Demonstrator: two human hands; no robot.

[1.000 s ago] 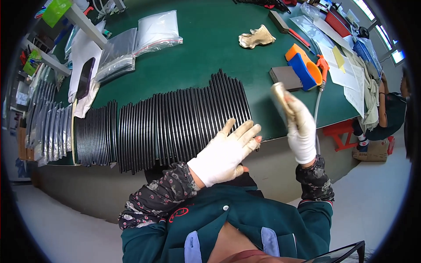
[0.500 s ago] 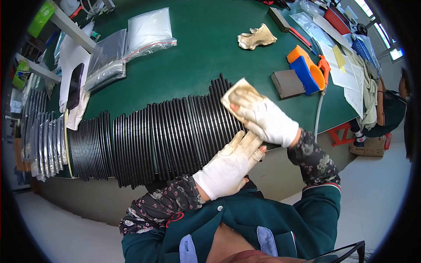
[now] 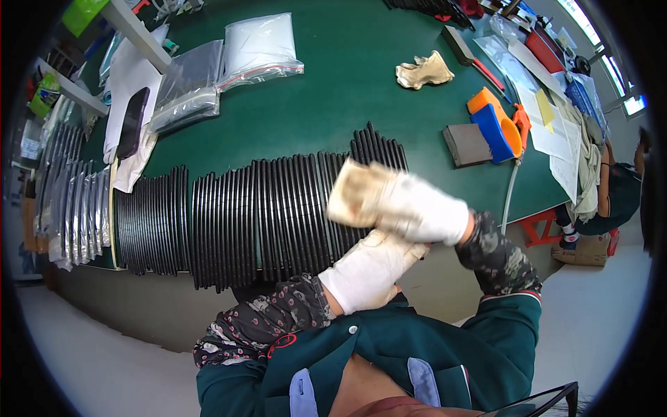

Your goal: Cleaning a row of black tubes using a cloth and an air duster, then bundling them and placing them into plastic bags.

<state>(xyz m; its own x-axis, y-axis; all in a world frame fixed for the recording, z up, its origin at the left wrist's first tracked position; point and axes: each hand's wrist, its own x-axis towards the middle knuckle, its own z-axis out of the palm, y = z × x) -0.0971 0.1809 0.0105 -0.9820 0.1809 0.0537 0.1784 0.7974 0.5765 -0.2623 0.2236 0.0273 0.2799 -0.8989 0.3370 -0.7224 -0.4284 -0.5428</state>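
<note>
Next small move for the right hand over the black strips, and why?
Probably keep sweeping the right hand leftward along the row of black strips: its cloth-like pad sits at the row's right end, most strips lie left, and the left hand braces the near edge.

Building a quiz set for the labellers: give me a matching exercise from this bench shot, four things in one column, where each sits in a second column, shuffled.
Things:
1. row of black flat pieces
2. orange and blue tool
3. crumpled tan glove
4. clear plastic bags

Places:
A. far left part of the green table, beside a white sheet
B. near edge of the table, standing on edge under the right hand
C. right part of the table, next to a grey block
D. far middle of the table, lying alone

Pairs: 1-B, 2-C, 3-D, 4-A
</note>
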